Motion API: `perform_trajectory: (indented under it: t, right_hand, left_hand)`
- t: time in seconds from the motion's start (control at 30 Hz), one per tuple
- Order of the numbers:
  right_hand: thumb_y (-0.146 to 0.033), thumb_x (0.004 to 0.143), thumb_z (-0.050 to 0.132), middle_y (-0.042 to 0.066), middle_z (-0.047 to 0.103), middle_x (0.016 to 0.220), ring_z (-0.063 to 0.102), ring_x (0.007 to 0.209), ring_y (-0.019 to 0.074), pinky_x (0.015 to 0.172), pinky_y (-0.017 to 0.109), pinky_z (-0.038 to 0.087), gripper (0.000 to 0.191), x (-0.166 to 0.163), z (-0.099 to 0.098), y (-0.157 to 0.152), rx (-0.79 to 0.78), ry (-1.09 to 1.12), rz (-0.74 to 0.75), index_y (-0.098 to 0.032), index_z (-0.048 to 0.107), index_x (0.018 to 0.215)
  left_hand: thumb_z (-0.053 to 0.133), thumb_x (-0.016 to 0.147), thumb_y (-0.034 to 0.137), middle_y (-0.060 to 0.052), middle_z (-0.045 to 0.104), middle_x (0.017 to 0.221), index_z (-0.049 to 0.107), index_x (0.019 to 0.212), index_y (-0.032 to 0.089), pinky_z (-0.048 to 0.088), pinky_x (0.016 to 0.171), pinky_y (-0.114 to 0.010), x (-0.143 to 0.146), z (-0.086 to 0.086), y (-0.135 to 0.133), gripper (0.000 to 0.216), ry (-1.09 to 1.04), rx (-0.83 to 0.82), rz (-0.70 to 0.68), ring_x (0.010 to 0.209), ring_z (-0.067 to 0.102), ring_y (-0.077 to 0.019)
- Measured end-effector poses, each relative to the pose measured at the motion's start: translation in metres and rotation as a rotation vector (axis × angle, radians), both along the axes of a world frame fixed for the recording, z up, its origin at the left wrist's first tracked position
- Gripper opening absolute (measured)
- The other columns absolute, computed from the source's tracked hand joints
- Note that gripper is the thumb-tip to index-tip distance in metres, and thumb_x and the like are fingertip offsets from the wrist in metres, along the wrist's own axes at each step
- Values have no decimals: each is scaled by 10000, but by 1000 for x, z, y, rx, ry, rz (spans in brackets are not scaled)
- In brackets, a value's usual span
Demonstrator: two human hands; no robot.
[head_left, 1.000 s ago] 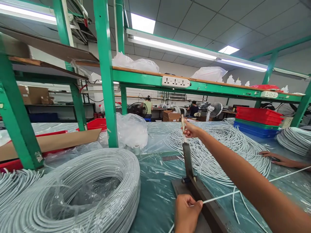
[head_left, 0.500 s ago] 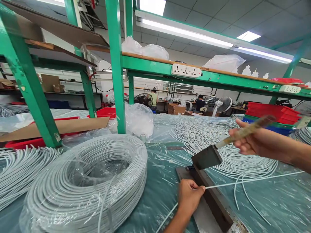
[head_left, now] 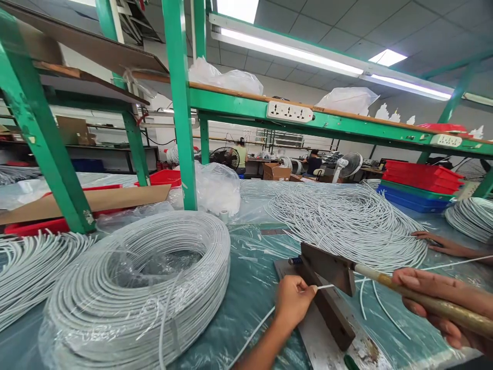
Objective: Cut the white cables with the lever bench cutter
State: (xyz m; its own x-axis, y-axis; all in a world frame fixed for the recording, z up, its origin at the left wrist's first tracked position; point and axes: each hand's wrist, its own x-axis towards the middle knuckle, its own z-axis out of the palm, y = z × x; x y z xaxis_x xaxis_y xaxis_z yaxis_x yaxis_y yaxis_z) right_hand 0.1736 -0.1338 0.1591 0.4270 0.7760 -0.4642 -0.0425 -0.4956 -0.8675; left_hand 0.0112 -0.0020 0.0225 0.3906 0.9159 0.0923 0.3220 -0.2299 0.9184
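right hand (head_left: pixel 447 308) cut off, distant workers blurry

The left hand (head_left: pixel 293 302) pinches a thin white cable (head_left: pixel 250 336) and holds its end against the dark base bar (head_left: pixel 327 308) of a lever cutter bolted to a metal plate (head_left: pixel 331 347). The right hand (head_left: pixel 442 308) is closed around the cutter's wooden handle (head_left: pixel 423 300), and the blade (head_left: pixel 327 267) is angled low over the base bar, just above the cable end. A large coil of grey-white cable (head_left: pixel 134 293) wrapped in clear plastic sits to the left on the plastic-covered table (head_left: pixel 250 267). Behind the cutter lies a heap of cut cable lengths (head_left: pixel 346 221). Another person's hand (head_left: pixel 442 244) rests at the heap's right edge. Red and blue trays (head_left: pixel 419 187) are stacked beyond, under a green shelf frame (head_left: pixel 181 103).
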Motion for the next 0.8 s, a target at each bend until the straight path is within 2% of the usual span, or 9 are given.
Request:
perform_trajectory:
  t: [0.1,0.23,0.37,0.43,0.57,0.63,0.7,0.73,0.8]
  right_hand:
    - [-481,355,674,57,485,523,352,292,91,278,232,353,353,6,-4,1,-2,-8,32,-274,446,528]
    - [-559,572,501,34,412,509,317,261,142,199,273,270,275,29,-31,-1,78,-104,-2,-332,487,726]
    - [-604,621,427,8,360,489,277,234,139,163,257,178,328,46,-57,-3,146,-162,-55,-359,482,833]
    - [-609,621,430,8,360,489,275,232,136,159,254,177,335,48,-61,-2,152,-156,-53,-360,481,839]
    - [-594,612,474,19,402,502,306,246,135,177,261,264,302,41,-47,1,131,-96,-13,-352,487,793]
    - [-552,551,575,32,448,521,352,269,128,222,260,346,298,35,-35,3,80,-35,42,-330,491,730]
    - [-479,421,690,47,492,533,383,285,112,260,241,384,354,27,-24,3,5,26,69,-293,487,642]
    - [-456,366,722,50,502,529,387,285,100,266,225,383,382,22,-19,3,-8,45,68,-274,482,601]
    - [-483,349,747,35,503,506,379,274,68,261,183,357,410,11,-14,-1,54,43,45,-240,491,558]
  left_hand:
    - [542,730,360,-29,605,633,642,653,175,275,584,-279,-7,8,-9,224,97,153,-36,662,534,-178]
    - [455,807,353,-89,669,772,677,781,194,309,626,-313,-12,17,-17,274,298,281,-63,779,592,-256]
    - [490,780,306,-109,666,836,684,797,168,339,676,-321,-5,20,-13,239,260,152,-52,837,577,-264]
    - [536,732,257,-98,664,765,692,741,140,333,619,-289,1,20,-8,195,230,60,-58,753,573,-226]
    - [537,677,169,-17,557,524,698,653,115,257,498,-243,10,18,-1,172,152,-89,-36,539,470,-128]
    - [516,729,241,16,450,439,702,644,111,236,484,-244,11,15,0,242,101,-124,-20,485,410,-111]
    - [511,760,359,35,369,401,701,621,111,229,488,-249,11,11,0,341,56,-128,-17,462,376,-104]
    - [523,753,394,39,357,398,696,604,113,227,492,-250,12,9,0,362,37,-123,-16,459,371,-102]
    - [561,722,392,38,380,408,674,558,118,227,497,-251,13,4,1,339,10,-114,-1,463,380,-97]
